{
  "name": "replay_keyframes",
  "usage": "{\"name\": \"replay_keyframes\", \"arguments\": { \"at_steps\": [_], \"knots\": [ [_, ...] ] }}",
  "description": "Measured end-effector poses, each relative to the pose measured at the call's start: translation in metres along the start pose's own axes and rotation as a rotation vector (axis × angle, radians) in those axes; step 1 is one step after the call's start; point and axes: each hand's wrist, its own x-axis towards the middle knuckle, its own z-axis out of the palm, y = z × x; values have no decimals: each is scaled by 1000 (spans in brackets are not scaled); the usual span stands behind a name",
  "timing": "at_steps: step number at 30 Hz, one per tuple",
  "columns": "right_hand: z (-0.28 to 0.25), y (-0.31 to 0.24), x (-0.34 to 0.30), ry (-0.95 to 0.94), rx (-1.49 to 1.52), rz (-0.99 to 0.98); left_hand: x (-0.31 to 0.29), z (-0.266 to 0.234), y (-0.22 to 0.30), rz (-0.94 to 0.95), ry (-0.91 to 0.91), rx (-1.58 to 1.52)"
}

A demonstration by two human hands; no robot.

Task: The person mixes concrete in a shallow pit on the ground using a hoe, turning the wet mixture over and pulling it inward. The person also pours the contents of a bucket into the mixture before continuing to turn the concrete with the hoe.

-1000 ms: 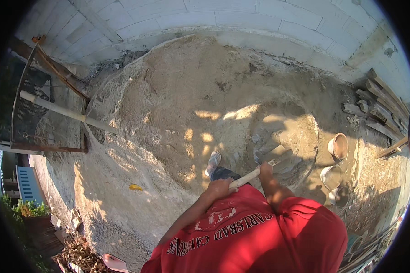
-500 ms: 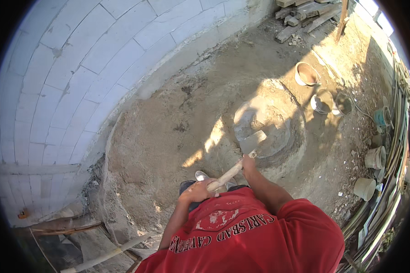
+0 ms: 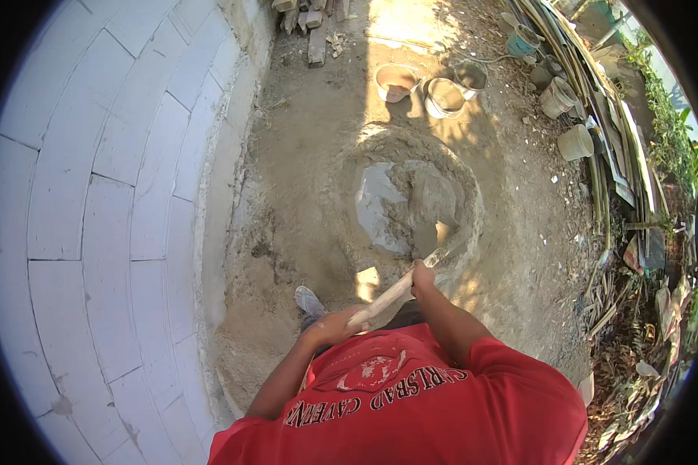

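Note:
Both my hands are wrapped round the pale wooden handle of a shovel (image 3: 386, 297), which slants up and to the right. My left hand (image 3: 334, 326) grips its near end by my waist. Farther along, close to the blade, my right hand (image 3: 423, 279) is closed on it. The shovel's blade reaches the near right part of a round bed of wet grey mortar (image 3: 423, 198); how deep it sits, I cannot tell. Shiny greyish water (image 3: 378, 208) lies on the left of the bed, and a raised ring of mix surrounds it.
A pale block wall (image 3: 108, 217) runs along the left. Beyond the mortar stand a wide bucket (image 3: 395, 80) and two more buckets (image 3: 445, 98). Several pails (image 3: 575, 143) and long poles (image 3: 613, 116) line the right side. Timber pieces (image 3: 316, 43) lie at the far end.
My view has swung to the right, so the wall looks closer on the left. The blade has come to the mortar's near right part. Both hands keep their hold on the handle.

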Motion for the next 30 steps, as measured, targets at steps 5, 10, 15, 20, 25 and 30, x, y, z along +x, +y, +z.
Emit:
{"name": "replay_keyframes", "arguments": {
  "at_steps": [5, 10, 15, 20, 25, 30],
  "knots": [
    [47, 7, -48, 82, 355, 23, -32, -88, 5, 79, -221, 218],
    [83, 4, -44, 160, 606, 14, -26, -139, 27, 83, -212, 427],
    [64, -43, 7, 314, 741, -159, 75, -144, 29, 172, -305, 681],
    [55, -115, 21, 458, 715, -522, 198, -145, 4, 316, -369, 555],
    [52, -147, 77, 663, 555, -460, 326, -152, 11, -1, -455, 473],
    [118, -123, 259, 828, 339, -321, 491, -213, -54, 21, -479, 539]
  ]
}}
